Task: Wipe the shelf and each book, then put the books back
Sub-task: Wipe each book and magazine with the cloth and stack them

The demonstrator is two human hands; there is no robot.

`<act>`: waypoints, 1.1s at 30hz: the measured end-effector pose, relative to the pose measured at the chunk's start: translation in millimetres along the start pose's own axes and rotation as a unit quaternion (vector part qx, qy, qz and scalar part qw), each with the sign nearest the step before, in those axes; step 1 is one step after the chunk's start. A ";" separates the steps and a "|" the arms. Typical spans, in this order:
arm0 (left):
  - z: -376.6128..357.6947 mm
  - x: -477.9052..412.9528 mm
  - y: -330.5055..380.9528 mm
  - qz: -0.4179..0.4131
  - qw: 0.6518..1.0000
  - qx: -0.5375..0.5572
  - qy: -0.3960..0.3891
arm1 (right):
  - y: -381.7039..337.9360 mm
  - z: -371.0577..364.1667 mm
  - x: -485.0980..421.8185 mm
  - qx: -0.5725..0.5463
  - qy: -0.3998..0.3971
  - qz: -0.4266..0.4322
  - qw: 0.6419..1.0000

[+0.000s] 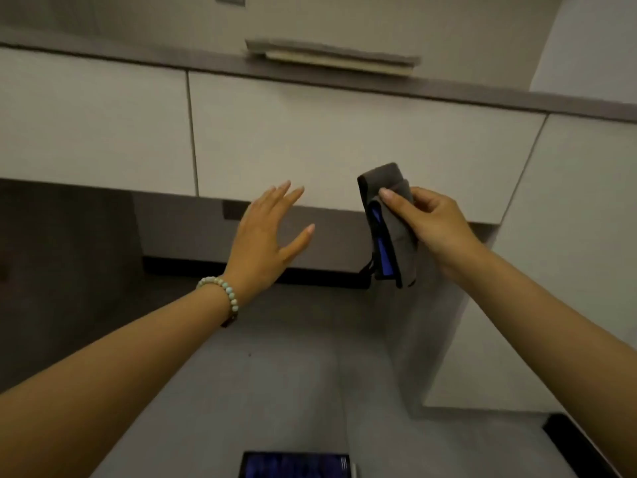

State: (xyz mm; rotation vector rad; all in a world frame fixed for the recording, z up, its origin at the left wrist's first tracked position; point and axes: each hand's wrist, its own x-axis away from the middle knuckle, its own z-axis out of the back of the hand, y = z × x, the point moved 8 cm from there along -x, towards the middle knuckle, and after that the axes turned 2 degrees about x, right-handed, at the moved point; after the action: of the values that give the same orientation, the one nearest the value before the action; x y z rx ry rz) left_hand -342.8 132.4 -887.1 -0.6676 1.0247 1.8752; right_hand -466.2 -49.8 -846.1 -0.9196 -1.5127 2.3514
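Observation:
A grey shelf top [138,56] runs across the upper part of the view above white cabinet fronts. Two flat books [331,56] lie stacked on it, right of centre. My right hand [431,222] pinches a folded grey cloth with a blue inner side [389,229], held upright in the air in front of the cabinet. My left hand [265,236] hovers beside it with straight, spread fingers and holds nothing. Both hands are well below the shelf and the books.
White cabinet doors [310,139] fill the middle. Below them is a dark recess [241,270] and a grey floor. A dark device with a lit blue screen [296,465] lies at the bottom edge. A black object [586,439] sits at the bottom right corner.

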 end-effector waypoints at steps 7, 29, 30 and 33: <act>-111.9 179.2 -64.7 0.096 0.976 -0.032 -0.191 | 193.0 -70.0 103.0 0.030 -0.123 -0.184 0.975; -171.2 437.9 -131.0 0.491 0.803 0.248 -0.228 | 403.7 -203.5 285.2 0.424 -0.385 0.078 0.816; -169.8 438.0 -134.9 0.530 0.773 0.280 -0.207 | 406.5 -203.2 275.5 0.427 -0.365 0.037 0.827; -166.3 432.7 -145.7 0.573 0.729 0.311 -0.209 | 392.6 -234.0 278.2 0.437 -0.382 0.035 0.814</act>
State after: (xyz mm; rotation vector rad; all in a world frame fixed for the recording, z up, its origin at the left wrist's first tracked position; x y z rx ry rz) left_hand -413.0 219.9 -1359.9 1.0119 1.8121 2.2087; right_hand -482.8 78.8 -1365.2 0.2395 -0.3024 3.1319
